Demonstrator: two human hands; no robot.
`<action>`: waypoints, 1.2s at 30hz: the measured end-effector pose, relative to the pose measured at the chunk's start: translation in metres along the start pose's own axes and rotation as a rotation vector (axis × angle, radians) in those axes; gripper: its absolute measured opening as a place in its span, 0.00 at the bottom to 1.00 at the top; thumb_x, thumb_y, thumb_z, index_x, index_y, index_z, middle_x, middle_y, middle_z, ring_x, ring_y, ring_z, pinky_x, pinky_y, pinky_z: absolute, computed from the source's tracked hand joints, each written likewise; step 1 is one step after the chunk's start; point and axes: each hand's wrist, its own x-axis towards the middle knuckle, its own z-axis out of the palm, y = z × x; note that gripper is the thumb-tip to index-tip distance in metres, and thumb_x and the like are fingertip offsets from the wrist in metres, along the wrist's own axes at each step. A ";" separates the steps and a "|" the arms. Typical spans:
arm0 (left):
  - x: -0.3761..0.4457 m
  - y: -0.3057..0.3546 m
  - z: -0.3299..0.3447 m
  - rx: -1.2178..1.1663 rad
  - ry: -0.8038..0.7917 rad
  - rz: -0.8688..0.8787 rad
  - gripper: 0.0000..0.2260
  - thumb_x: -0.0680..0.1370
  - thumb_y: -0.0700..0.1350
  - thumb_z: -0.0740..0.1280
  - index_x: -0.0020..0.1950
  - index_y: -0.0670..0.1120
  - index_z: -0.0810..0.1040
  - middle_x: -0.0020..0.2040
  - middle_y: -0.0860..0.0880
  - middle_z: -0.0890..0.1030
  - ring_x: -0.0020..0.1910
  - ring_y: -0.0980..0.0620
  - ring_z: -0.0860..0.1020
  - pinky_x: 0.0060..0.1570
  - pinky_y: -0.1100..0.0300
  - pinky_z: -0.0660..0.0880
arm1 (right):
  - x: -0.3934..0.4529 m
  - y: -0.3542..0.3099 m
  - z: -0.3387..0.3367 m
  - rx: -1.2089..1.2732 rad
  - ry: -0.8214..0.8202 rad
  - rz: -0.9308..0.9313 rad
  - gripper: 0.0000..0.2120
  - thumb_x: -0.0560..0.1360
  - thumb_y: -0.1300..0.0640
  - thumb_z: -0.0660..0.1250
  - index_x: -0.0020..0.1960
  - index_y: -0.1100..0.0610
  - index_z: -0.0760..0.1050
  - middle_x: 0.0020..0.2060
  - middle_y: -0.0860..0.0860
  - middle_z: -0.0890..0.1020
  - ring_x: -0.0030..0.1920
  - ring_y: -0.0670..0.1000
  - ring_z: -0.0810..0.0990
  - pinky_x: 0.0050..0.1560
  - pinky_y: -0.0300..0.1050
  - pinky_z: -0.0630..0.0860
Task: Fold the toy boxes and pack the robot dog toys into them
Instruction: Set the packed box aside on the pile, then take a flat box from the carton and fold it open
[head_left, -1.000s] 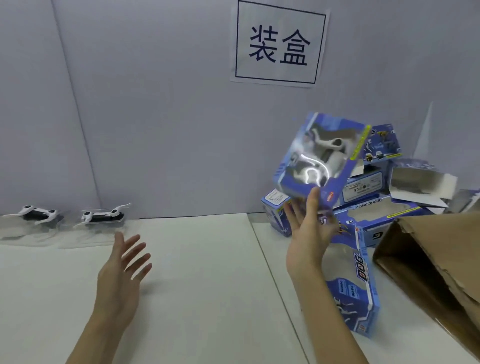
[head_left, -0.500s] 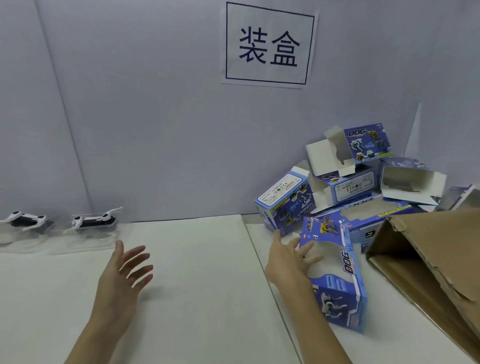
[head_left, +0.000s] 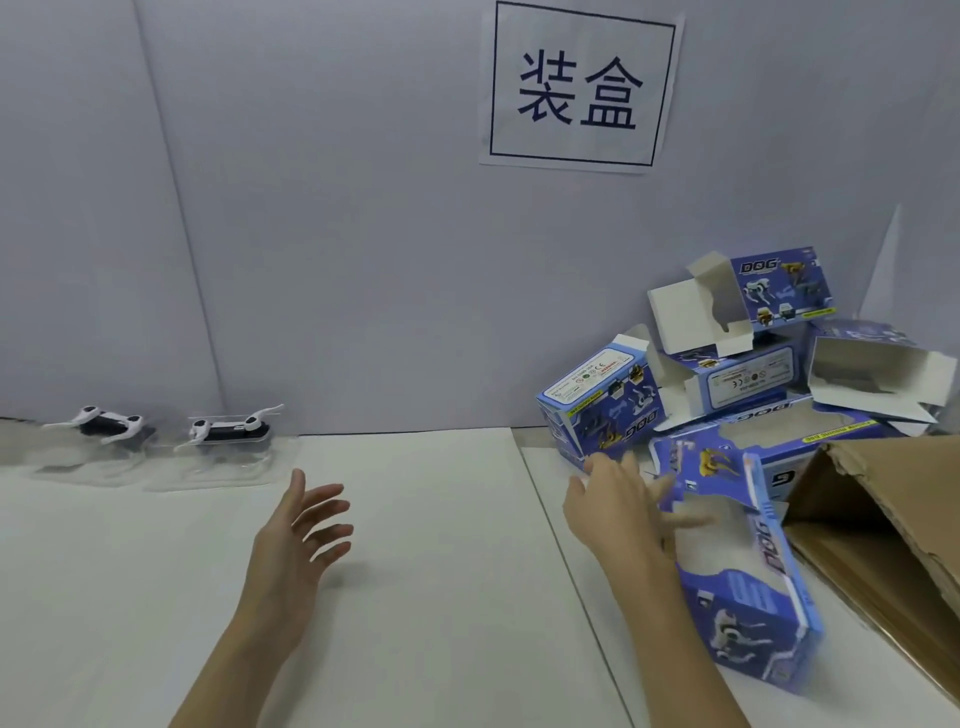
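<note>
Our right hand (head_left: 615, 512) has its fingers (head_left: 680, 519) spread and straight, reaching onto the near blue printed cardboard toy box (head_left: 748, 571), which lies on its side on the white table (head_left: 441, 571) with its window cut-out facing us; we touch it but do not grip it. Our left hand (head_left: 301, 540) hovers above the table with fingers (head_left: 327, 499) loosely fanned, holding nothing.

Beyond the right hand, a pile of blue boxes (head_left: 753, 364) leans against the grey back wall (head_left: 337, 234). We count about five there besides the near one, though the overlap makes the count uncertain. Several show white flaps standing open, so we judge them not yet finished; the window of the near box looks empty. Just right of it lies a brown corrugated carton (head_left: 883, 519) on its side.

Far to the left, by the wall, two white-and-black robot dog toys (head_left: 228, 426) sit in clear plastic trays, well apart from the boxes.

We judge the task to be in its early part: neither of those two dogs is packed, and whether any box in the pile is filled we cannot tell.
</note>
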 end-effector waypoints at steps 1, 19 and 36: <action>0.000 0.000 0.001 0.004 -0.002 -0.002 0.24 0.80 0.64 0.65 0.57 0.44 0.84 0.46 0.48 0.84 0.43 0.46 0.80 0.50 0.50 0.77 | 0.002 0.001 0.002 -0.033 -0.055 0.032 0.18 0.85 0.47 0.58 0.73 0.50 0.71 0.82 0.60 0.54 0.80 0.75 0.41 0.68 0.88 0.42; -0.004 0.000 0.002 -0.003 -0.027 -0.012 0.24 0.82 0.62 0.64 0.57 0.42 0.83 0.44 0.48 0.83 0.43 0.45 0.79 0.50 0.49 0.76 | 0.023 0.031 -0.005 0.004 -0.042 0.002 0.24 0.79 0.67 0.66 0.68 0.43 0.79 0.82 0.59 0.58 0.82 0.60 0.53 0.81 0.66 0.49; -0.007 -0.016 0.020 0.146 -0.157 0.058 0.28 0.75 0.58 0.75 0.72 0.57 0.69 0.55 0.46 0.87 0.51 0.45 0.87 0.40 0.58 0.82 | -0.085 -0.072 0.044 0.662 -0.168 -0.834 0.22 0.81 0.69 0.61 0.59 0.46 0.85 0.76 0.40 0.68 0.78 0.35 0.59 0.71 0.30 0.66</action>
